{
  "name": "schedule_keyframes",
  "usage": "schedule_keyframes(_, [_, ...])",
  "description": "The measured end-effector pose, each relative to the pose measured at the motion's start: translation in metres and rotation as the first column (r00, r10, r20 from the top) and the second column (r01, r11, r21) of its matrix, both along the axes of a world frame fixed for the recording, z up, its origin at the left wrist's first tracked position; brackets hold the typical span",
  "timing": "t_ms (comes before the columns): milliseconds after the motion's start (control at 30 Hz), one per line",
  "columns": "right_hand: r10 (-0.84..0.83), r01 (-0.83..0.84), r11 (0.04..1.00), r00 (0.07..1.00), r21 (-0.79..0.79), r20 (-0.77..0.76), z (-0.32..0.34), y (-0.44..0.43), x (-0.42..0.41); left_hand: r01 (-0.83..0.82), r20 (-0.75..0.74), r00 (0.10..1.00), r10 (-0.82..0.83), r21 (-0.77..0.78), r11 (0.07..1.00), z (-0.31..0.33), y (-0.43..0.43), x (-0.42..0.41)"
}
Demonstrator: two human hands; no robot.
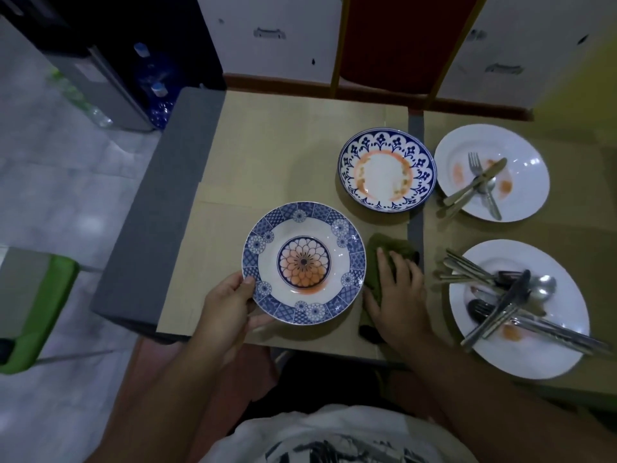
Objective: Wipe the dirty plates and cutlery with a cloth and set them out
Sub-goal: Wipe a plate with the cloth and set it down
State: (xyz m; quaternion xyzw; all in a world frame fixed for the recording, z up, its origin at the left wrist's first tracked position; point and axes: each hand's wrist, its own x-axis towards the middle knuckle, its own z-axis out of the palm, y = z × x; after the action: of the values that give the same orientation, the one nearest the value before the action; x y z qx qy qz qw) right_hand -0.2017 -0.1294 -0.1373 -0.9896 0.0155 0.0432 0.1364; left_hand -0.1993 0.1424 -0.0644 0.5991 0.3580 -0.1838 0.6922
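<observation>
My left hand (230,305) grips the near-left rim of a blue-patterned plate (302,228) smeared orange in its middle. To its right my right hand (397,292) rests flat on a dark green cloth (389,245) lying on the table. Behind them stands a second blue-and-white plate (354,152) with an orange ring of residue. A far white plate (524,152) at the right carries a fork, a knife and a spoon (477,185). A near white plate (534,359) holds a pile of several cutlery pieces (507,295), with orange stains.
The beige table (267,162) has a grey gap strip (415,128) running between its two parts. A grey cushioned bench (150,212) lies along the left edge. A red chair back (400,38) stands behind the table. A green stool (33,295) is at the left.
</observation>
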Motion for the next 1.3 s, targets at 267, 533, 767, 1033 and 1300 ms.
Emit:
schedule_keyframes(267, [-0.028, 0.029, 0.993, 1.0, 0.114, -0.011, 0.007, -0.008, 0.019, -0.029, 0.005, 1.0, 0.029, 0.029, 0.999, 0.003, 0.0, -0.003])
schedule_keyframes(533, [-0.016, -0.043, 0.944, 0.985, 0.329, 0.175, 0.086, -0.002, 0.008, -0.017, 0.026, 1.0, 0.016, 0.067, 0.998, 0.015, -0.014, -0.004])
schedule_keyframes(767, [0.435, -0.425, 0.889, 0.9, 0.171, -0.023, 0.116, 0.049, 0.037, 0.04, 0.092, 0.995, -0.044, 0.049, 0.998, 0.021, -0.037, -0.011])
schedule_keyframes(1033, [0.493, -0.485, 0.856, 0.87, 0.181, -0.001, 0.084, 0.07, 0.037, 0.074, 0.154, 0.986, -0.068, -0.03, 0.997, 0.026, -0.041, -0.016])
schedule_keyframes(1300, [0.69, -0.692, 0.714, 0.721, 0.105, 0.06, 0.076, 0.034, 0.005, 0.05, 0.095, 0.994, -0.045, -0.056, 0.997, 0.02, -0.047, -0.019])
